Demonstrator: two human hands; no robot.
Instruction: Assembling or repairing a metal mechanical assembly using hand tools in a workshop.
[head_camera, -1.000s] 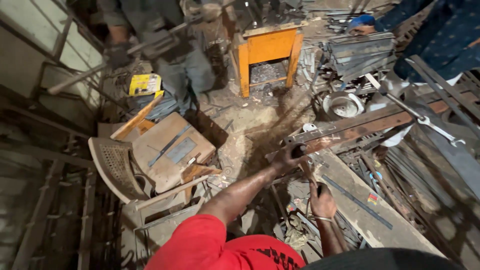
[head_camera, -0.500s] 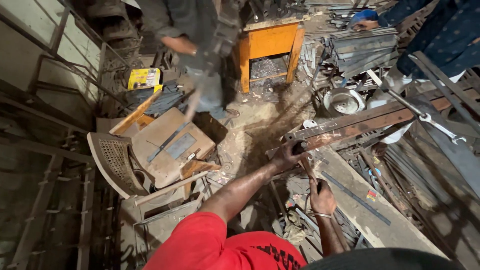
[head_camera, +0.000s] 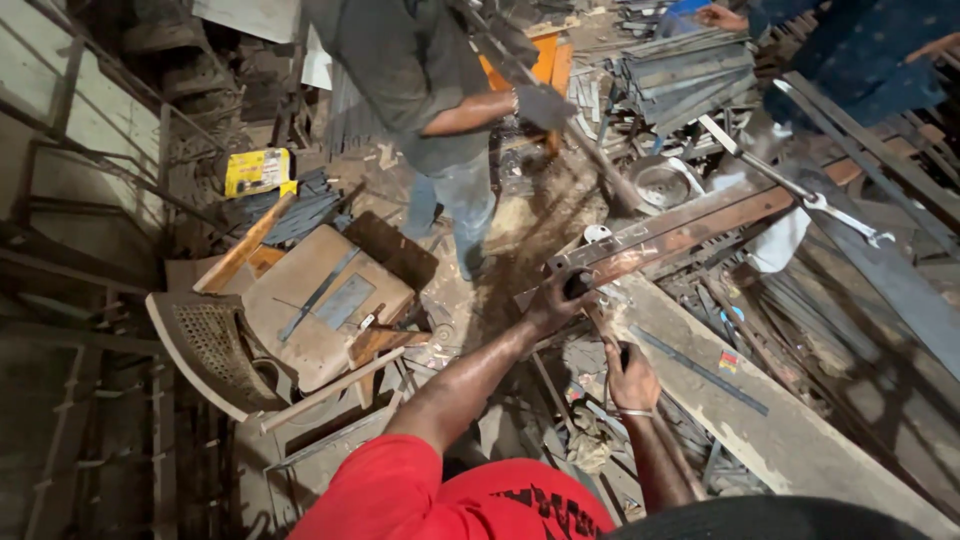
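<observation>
Amid scrap, left grip (head_camera: 556, 303) holding rusty beam (head_camera: 668, 232), right grip (head_camera: 630, 375) clutching rod (head_camera: 606, 335), co-worker (head_camera: 430, 90) beyond

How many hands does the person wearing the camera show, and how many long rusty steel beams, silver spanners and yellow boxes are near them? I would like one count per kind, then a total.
Wearer's hands: 2, left hand, right hand
Long rusty steel beam: 1
Silver open-ended spanner: 1
Yellow cardboard box: 1
Total: 5

Dirt floor (head_camera: 520, 225) full of scrap. Metal frames (head_camera: 70, 200) on left. Orange table (head_camera: 545, 60) at back. Brown chair (head_camera: 215, 350) tipped over. Yellow box (head_camera: 258, 171) near frames. Dim light.
</observation>
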